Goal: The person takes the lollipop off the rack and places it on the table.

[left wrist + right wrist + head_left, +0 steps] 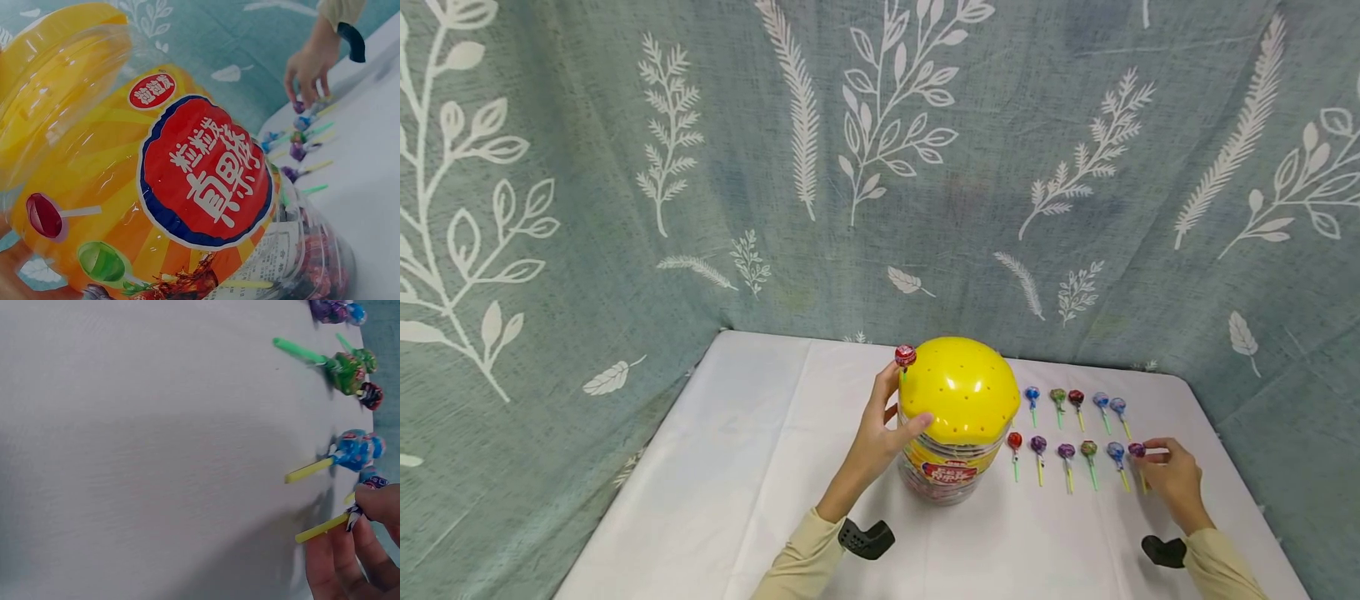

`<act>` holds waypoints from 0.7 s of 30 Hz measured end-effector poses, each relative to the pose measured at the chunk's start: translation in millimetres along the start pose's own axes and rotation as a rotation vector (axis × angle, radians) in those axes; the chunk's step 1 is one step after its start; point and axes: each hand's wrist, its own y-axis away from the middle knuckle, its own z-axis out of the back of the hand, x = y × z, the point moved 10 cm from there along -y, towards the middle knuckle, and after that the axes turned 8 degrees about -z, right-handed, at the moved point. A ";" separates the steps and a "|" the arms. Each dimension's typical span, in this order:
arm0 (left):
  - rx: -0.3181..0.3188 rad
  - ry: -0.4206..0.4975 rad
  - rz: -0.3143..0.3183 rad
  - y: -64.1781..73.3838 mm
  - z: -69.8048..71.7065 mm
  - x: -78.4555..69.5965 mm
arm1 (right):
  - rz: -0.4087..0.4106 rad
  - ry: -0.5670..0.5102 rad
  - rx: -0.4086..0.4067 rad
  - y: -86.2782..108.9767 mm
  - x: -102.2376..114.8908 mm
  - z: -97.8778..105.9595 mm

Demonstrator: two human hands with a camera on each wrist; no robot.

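A clear plastic jar (950, 475) stands upright with its domed yellow lid (964, 383) on. My left hand (877, 429) grips its left side, the thumb lying across the lid's front. A red lollipop (906, 356) with a green stick rises at the lid's left edge, by my left fingertips; whether they hold its stick I cannot tell. To the right, my right hand (1176, 479) pinches a purple lollipop (1137, 450) just below its wrapped head. Its yellow stick (322, 528) points away from the fingers in the right wrist view.
Two rows of lollipops lie right of the jar, among them a blue lollipop (1116, 454) beside my right hand and a green lollipop (1057, 397) farther back. Leaf-patterned curtains surround the white table (737, 467). Black wrist devices, including one (867, 539), hang at both wrists.
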 end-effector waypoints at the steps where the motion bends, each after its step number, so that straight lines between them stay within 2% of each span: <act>1: -0.001 0.002 -0.004 -0.1 -0.1 -0.7 | 0.000 0.009 0.000 1.0 -0.6 0.1; 7: -0.005 0.010 -0.013 0.0 0.5 -3.8 | 0.028 0.024 -0.011 -1.0 -5.9 -1.2; 15: -0.016 -0.001 0.010 1.2 2.2 0.7 | 0.054 0.027 -0.034 -2.5 -3.1 -0.2; 21: -0.007 0.003 -0.004 1.1 0.8 1.7 | 0.038 0.035 -0.016 -4.4 -7.9 -0.4</act>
